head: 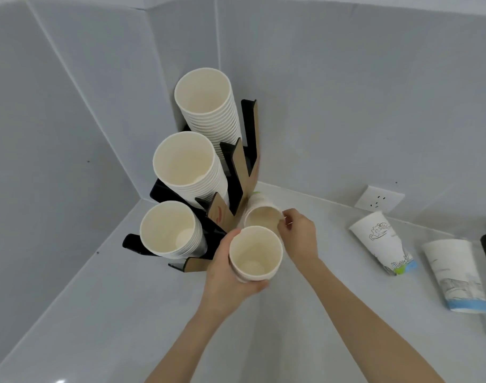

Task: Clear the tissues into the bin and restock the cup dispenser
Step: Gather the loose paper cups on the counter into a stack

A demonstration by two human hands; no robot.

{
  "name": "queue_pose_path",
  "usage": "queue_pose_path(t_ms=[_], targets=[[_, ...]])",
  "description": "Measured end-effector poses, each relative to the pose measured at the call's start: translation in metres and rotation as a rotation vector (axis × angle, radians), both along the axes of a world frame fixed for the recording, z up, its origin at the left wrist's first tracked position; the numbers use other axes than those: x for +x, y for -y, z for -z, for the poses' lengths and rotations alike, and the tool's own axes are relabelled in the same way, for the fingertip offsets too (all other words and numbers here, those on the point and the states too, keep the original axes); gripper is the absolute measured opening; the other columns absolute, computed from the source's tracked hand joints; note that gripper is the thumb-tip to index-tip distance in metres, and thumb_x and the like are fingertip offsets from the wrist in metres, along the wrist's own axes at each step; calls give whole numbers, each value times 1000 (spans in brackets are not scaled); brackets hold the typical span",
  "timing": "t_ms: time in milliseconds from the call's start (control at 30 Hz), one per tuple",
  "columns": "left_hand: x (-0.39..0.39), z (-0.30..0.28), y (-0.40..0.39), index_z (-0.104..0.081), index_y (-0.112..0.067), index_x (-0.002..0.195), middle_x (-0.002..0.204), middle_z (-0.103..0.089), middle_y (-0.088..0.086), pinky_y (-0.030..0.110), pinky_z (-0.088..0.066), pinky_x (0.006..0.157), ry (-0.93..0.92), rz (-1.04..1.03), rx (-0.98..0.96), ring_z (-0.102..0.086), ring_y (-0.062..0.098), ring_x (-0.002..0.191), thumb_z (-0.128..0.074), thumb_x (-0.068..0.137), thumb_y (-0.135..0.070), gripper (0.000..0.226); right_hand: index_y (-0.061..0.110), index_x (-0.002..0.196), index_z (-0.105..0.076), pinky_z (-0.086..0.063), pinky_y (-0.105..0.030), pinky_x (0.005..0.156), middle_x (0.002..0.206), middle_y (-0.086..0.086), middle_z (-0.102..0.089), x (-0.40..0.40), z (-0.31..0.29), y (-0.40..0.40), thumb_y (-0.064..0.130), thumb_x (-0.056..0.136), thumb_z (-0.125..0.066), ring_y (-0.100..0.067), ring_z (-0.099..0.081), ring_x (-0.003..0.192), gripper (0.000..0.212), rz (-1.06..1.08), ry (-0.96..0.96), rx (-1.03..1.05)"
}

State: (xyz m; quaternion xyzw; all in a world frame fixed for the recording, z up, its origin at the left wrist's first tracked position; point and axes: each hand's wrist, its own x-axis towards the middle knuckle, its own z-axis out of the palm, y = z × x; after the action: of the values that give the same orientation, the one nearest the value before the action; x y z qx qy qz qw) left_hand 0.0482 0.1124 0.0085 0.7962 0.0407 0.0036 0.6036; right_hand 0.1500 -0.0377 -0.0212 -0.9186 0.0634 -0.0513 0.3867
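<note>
Hands: my left hand (225,268) grips a paper cup stack (254,254); right hand (298,233) pinches a loose cup (261,217) rim.
Dispenser: cup dispenser (208,175), frame centre, bench (153,299) corner.
Advice: I'd nest squarely, then slot.

Black-and-brown tiered cup dispenser (237,172) in far-left corner of pale grey counter (126,313), three stacks of cream paper cups (186,167) in its slots. Left hand (230,269) grips short stack of cream cups (254,255) just right of dispenser's base. Right hand (298,233) fingers (284,217) pinch rim of single cream cup (261,217) beside dispenser. Two printed white paper cups (385,244) lie on sides at right, near white wall socket (378,202).
</note>
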Motion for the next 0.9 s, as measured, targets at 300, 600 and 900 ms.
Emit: queue_pose_path(t_ms=[300,600,900], targets=[[0,-2,12,-41,-38,119,114,-54,-18,20,-40,86,1,6,30,-50,6,107,-87,45,-13,90,9,93,-69,-48,-13,56,59,-5,-63,-22,-115,45,11,83,-55,-5,-59,39,17,191,267,381],[0,-10,27,-35,-28,131,120,-53,-11,24,-39,85,-32,5,20,-49,8,104,-87,46,-17,100,13,80,-73,-45,-15,43,53,-6,-61,-67,-176,44,6,80,-57,-7,-49,34,17,-7,190,328],[-2,-14,34,-41,-35,117,104,-52,-25,-2,-37,68,-21,-11,4,-50,-11,87,-85,43,-11,90,16,100,-70,-46,-37,86,107,-6,-65,-79,-99,40,31,93,-44,-24,-60,97,31,-165,-96,-139]])
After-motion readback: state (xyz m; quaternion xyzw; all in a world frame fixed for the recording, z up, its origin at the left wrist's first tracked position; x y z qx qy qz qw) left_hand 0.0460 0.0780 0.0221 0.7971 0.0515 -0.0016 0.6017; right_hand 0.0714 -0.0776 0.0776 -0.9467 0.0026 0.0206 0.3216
